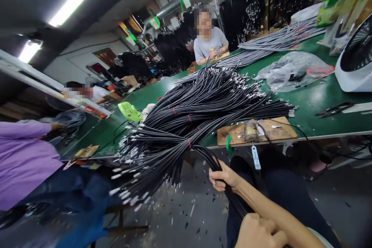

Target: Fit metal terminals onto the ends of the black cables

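Note:
My right hand (pixel 222 176) is closed around a bundle of black cables (pixel 205 153) that hangs off the table's front edge. Those cables run down past it to my left hand (pixel 260 232), which is also closed on them at the bottom of the view, its lower part cut off. A red tie (pixel 190 144) binds the bundle near the table edge. Beyond the tie, the cables fan out leftward to pale ends (pixel 124 193). Behind lies a large heap of similar black cables (pixel 186 104), several with red ties.
On the green table (pixel 325 97) are a wooden board with a small device (pixel 251 131), snips (pixel 335 109), a plastic bag (pixel 287 71), a white fan (pixel 356 58) and grey cables (pixel 276 42). One person (pixel 210 42) sits opposite; another in purple (pixel 26 155) works at left.

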Available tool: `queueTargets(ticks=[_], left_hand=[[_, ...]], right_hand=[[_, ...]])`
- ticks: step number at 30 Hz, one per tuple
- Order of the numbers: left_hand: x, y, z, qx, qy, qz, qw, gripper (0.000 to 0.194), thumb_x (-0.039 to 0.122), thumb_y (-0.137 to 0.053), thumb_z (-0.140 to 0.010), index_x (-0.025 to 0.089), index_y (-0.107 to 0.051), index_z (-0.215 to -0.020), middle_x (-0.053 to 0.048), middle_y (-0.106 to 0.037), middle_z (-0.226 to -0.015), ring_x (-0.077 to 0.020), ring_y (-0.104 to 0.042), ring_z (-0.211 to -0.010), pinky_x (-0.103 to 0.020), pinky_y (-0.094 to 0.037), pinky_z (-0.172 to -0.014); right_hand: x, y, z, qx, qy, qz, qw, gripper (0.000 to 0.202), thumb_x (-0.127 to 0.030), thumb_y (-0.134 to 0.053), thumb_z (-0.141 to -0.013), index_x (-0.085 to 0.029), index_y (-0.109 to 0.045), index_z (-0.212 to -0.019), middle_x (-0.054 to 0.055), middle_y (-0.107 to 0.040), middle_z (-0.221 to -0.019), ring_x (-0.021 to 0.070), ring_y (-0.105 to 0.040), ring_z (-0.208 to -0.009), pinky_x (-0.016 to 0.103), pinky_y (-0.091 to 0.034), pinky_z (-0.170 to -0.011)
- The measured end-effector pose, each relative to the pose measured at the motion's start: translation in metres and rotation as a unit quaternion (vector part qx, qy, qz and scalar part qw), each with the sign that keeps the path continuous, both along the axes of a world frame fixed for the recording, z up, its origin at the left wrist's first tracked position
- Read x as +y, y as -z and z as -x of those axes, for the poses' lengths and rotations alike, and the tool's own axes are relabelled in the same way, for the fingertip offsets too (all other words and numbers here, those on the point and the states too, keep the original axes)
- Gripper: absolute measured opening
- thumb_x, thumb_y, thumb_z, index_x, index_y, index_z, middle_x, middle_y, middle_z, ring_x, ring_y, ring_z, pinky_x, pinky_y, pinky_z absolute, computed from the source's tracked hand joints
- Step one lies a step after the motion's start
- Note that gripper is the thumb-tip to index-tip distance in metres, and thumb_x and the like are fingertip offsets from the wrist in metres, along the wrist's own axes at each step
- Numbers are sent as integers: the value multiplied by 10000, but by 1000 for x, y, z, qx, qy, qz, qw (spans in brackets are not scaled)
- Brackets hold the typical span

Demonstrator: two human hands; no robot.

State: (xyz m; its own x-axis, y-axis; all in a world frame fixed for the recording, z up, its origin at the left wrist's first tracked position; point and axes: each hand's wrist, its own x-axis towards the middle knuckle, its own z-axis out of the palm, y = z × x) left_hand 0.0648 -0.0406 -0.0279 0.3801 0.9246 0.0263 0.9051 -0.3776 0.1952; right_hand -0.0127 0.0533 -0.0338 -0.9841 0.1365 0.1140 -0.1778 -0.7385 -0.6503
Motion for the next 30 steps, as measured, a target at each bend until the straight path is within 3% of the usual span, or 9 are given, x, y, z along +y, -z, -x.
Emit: queueTargets(ticks=[4,8,11,14,18,22,24,26,30], left_hand=[[-7,3,33,-27,17,-77,997,188,288,-604,-888,195,-606,-725,38,-563,-555,-106,-549,-512,-299,-243,-471],[-17,-7,67,-155,51,-79,983,357,371,-393,-1000,219,-656,-813,41,-554,-535,-85,-518,-481,-273,-301,-501],[-13,-24,71,-188,60,-75,978,499,410,-251,-1020,201,-647,-800,18,-563,-541,-96,-509,-463,-276,-306,-493],[-1,-46,57,-147,67,-79,984,527,338,-174,-1028,182,-620,-796,-5,-590,-573,-122,-527,-484,-277,-320,-494],[9,-61,40,-205,30,-135,969,470,349,-215,-1008,157,-624,-878,-38,-644,-647,-163,-605,-572,-277,-414,-555],[7,-58,47,-345,-175,-228,893,129,194,-520,-904,177,-647,-919,-16,-680,-702,-139,-635,-583,-234,-460,-577],[7,-58,53,-387,-243,-231,859,102,116,-582,-854,177,-658,-884,-7,-674,-702,-113,-599,-524,-210,-450,-531],[8,-61,57,-409,-265,-211,847,104,98,-598,-841,173,-669,-856,-3,-655,-685,-104,-574,-511,-208,-449,-522],[10,-66,57,-421,-260,-174,852,95,103,-607,-833,170,-674,-831,6,-615,-638,-110,-571,-531,-211,-444,-530]], right_hand=[[7,-12,21,18,37,14,999,495,-538,-733,-695,-178,-505,-946,-87,-538,-542,15,-268,-313,183,-283,-354],[12,5,23,-43,78,-11,996,586,-722,-585,-728,-152,-538,-854,-42,-548,-562,74,-480,-438,234,-420,-483],[10,28,-2,-105,87,-62,989,650,-784,-575,-680,-137,-566,-748,-11,-565,-571,123,-574,-539,264,-458,-558],[5,48,-43,-168,124,-114,971,633,-781,-592,-661,-149,-562,-676,-14,-565,-585,118,-552,-535,256,-442,-548],[2,54,-102,-240,194,-186,933,469,-601,-712,-697,-140,-639,-734,-7,-588,-584,133,-544,-548,258,-410,-557],[6,28,-148,-274,269,-234,893,272,-409,-655,-833,-141,-701,-835,21,-651,-691,145,-573,-651,264,-407,-638],[9,7,-160,-265,348,-316,842,239,-358,-614,-876,-141,-713,-859,34,-664,-713,146,-579,-652,265,-413,-631],[11,-14,-164,-218,398,-359,815,206,-315,-619,-884,-146,-720,-826,41,-662,-733,140,-578,-666,257,-424,-629],[11,-43,-158,-118,442,-393,798,96,-239,-710,-824,-155,-725,-868,40,-655,-771,143,-587,-727,250,-457,-668]])
